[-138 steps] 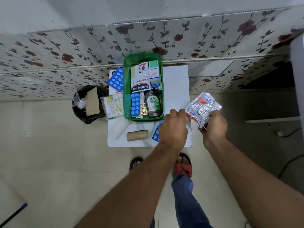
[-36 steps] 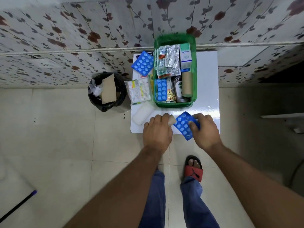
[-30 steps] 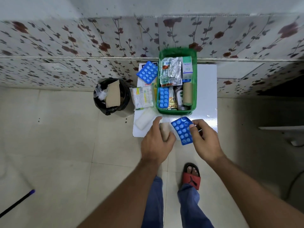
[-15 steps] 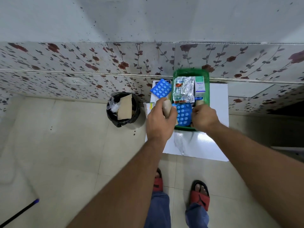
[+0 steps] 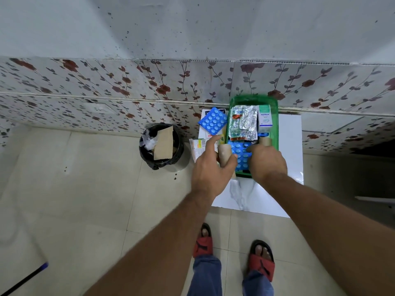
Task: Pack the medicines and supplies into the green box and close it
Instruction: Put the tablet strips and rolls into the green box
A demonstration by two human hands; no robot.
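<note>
The green box (image 5: 276,133) stands on a white table (image 5: 289,146) against the wall. It holds silver foil strips (image 5: 243,122), a white-green carton (image 5: 265,117) and a beige roll (image 5: 265,141). My right hand (image 5: 266,162) grips a blue blister pack (image 5: 240,153) and lays it flat in the near half of the box. My left hand (image 5: 210,167) holds a beige bandage roll (image 5: 225,153) upright at the box's left near corner, index finger stretched out. A second blue blister pack (image 5: 212,120) and a printed packet (image 5: 197,146) lie left of the box.
A black bin (image 5: 161,146) with cardboard and plastic in it stands on the floor left of the table. The floral-tiled wall runs right behind the box. My feet in red sandals (image 5: 203,242) are on the tiled floor below the table's near edge.
Both hands lifted from the table's near edge to the box. The right hand carried the blue blister pack into the box; the left hand picked up the beige roll and brought it alongside.
</note>
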